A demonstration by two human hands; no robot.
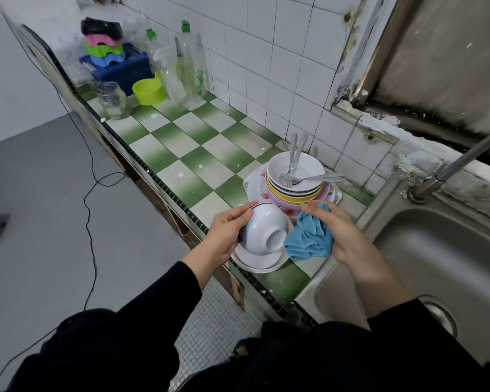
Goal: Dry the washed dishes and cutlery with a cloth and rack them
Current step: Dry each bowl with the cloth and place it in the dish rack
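Note:
My left hand (227, 233) grips a small white bowl (262, 230) with a dark rim, tilted so its foot faces me. It hovers over white plates (255, 260) stacked at the counter's front edge. My right hand (343, 233) holds a crumpled blue cloth (309, 239) just right of the bowl. Behind them stands a stack of bowls and plates (294, 188), white on top, yellow and pink below. Several forks and spoons (294, 165) rest in the top bowl.
The green-and-white checked counter (181, 154) runs back to clear bottles (187, 72), a lime cup (149, 91), a glass jar (112, 100) and a blue rack (122, 66) holding coloured plastic items. A steel sink (436, 267) and tap (450, 168) lie at the right.

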